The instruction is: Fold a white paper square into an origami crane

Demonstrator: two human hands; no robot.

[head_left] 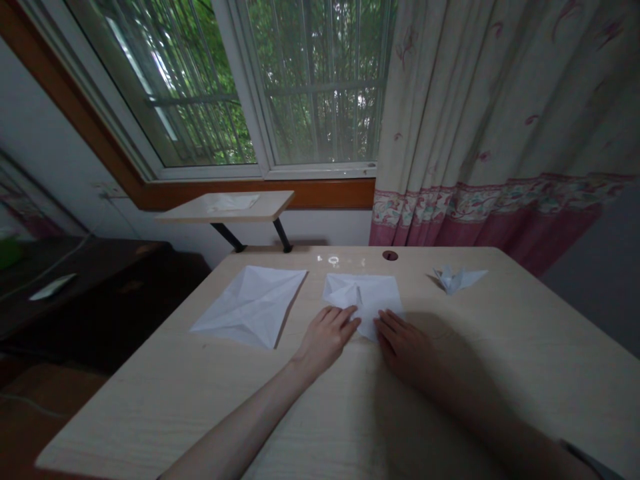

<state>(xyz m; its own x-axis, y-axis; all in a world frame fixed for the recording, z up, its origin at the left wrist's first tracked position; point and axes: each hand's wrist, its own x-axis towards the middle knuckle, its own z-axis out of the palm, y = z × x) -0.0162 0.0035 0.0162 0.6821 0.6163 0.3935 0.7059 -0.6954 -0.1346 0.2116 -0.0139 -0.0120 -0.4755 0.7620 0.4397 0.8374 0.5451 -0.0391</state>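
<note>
A partly folded white sheet of paper (383, 288) lies in front of me, with creases and a raised flap on its left half. Over its lower left edge rests my left hand (327, 333), fingers slightly bent and the thumb apart from the index finger. My right hand (404, 343) lies on the lower right edge of the same sheet, its fingers stretched out flat. Both hands touch the paper without gripping it; the parts under the fingers are hidden. To the left lies a larger creased white sheet (253, 303), opened out. A folded paper crane (453, 279) sits at the right.
All this is on a pale wooden desk (310, 427). A small raised shelf (270, 205) at the back left carries more white paper (233, 202). Near the back edge is a round cable hole (390, 255). Behind are a window and a patterned curtain (450, 133).
</note>
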